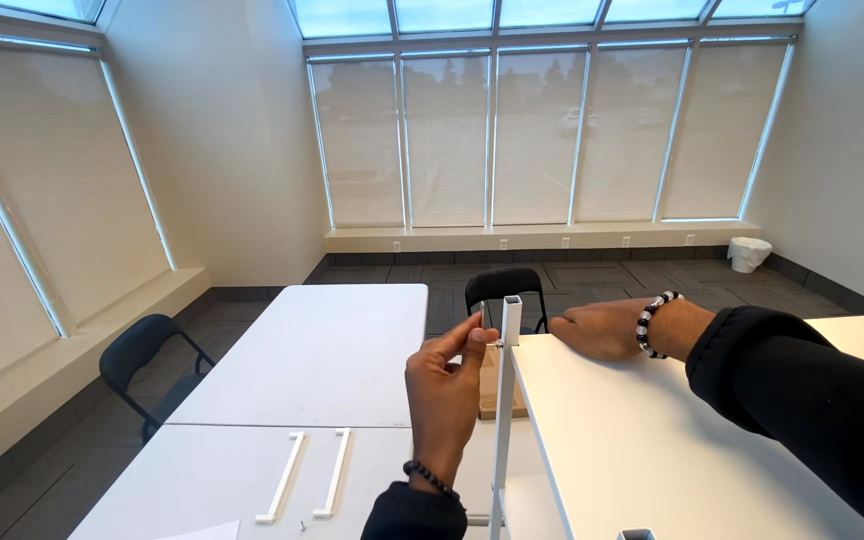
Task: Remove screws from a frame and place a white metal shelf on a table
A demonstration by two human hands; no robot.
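Our left hand (444, 385) pinches a small metal fastener (476, 309) just left of the white square post (505, 400); two white handle bars (309, 474) lie further left on the table (332, 350). Right of the post, our right hand (602, 328) rests flat, open, on the white shelf panel (652, 440).

Two white bars (309, 475) on table (332, 340); black chair (147, 350) beside; white bin (749, 254) far right.
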